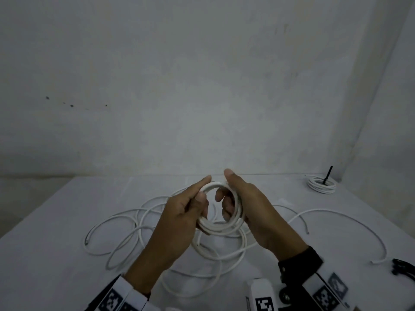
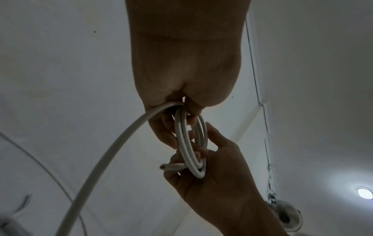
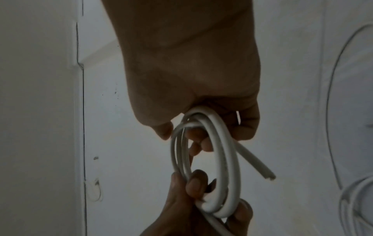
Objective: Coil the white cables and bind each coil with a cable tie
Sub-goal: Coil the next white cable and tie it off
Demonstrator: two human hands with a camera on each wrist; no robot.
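I hold a small coil of white cable point(image 1: 221, 230) above the table point(image 1: 56, 254) with both hands. My left hand point(image 1: 197, 198) grips its left and lower side, index finger stretched along the top. My right hand point(image 1: 229, 187) grips the right side, fingers curled through the ring. In the left wrist view the coil point(image 2: 189, 146) shows a few turns, with a long tail point(image 2: 113, 151) trailing down and a cut end point(image 2: 163, 166) sticking out. The right wrist view shows the coil point(image 3: 224, 159) and a free end point(image 3: 268, 175). More loose white cable point(image 1: 125, 223) sprawls below.
A finished white coil point(image 1: 322, 186) lies at the table's back right corner with a black cable tie point(image 1: 327, 175) sticking up from it. Black cable ties point(image 1: 404, 269) lie at the right edge. A white marked box point(image 1: 261, 292) stands near the front. A wall rises behind the table.
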